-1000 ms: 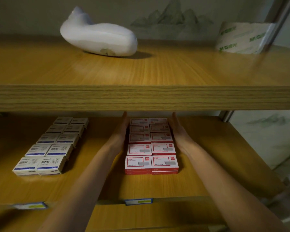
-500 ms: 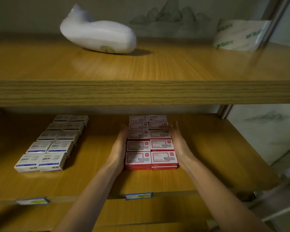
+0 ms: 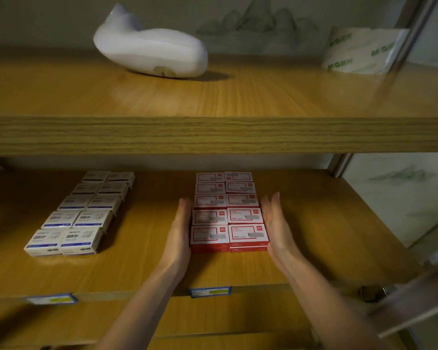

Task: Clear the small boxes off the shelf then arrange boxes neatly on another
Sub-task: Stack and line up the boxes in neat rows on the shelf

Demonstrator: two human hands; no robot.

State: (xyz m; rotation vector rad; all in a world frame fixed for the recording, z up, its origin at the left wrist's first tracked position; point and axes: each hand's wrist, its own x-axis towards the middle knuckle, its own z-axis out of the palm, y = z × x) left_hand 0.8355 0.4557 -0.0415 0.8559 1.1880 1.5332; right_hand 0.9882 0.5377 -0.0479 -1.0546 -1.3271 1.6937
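Several small red-and-white boxes (image 3: 228,210) lie in two tidy columns on the lower wooden shelf (image 3: 326,236). My left hand (image 3: 181,228) presses flat against the left side of the front boxes. My right hand (image 3: 276,223) lies flat against their right side, fingers straight and together. Neither hand lifts a box. To the left, several white-and-blue boxes (image 3: 81,213) lie in two matching columns.
The upper shelf (image 3: 213,132) juts out above the boxes and carries a white curved ornament (image 3: 152,49) and a roll of printed tape (image 3: 359,51). Blue-and-yellow price labels (image 3: 210,291) sit on the lower shelf's front edge. A metal post (image 3: 339,165) stands at right.
Both hands have slid from the back of the red box columns toward the front, staying against the sides. The boxes look straighter and the camera has tilted down a little.
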